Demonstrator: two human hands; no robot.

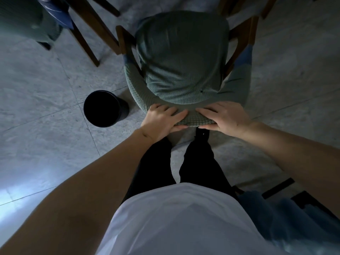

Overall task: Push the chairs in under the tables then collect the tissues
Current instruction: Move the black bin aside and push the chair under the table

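Note:
A wooden armchair (182, 57) with a green textured cover on its seat and curved backrest stands directly in front of me, seen from above. My left hand (161, 120) grips the top of the backrest at its left of centre, fingers over the rim and thumb underneath. My right hand (222, 117) grips the same rim just to the right, fingers pointing left. Dark wooden table legs (88, 28) rise beyond the chair at the top. No tissues are in view.
A black round bin (103, 108) stands on the grey tiled floor just left of the chair. Another green-covered chair (27, 19) sits at the top left. A blue cloth and a dark frame (287, 214) lie at the lower right beside my legs.

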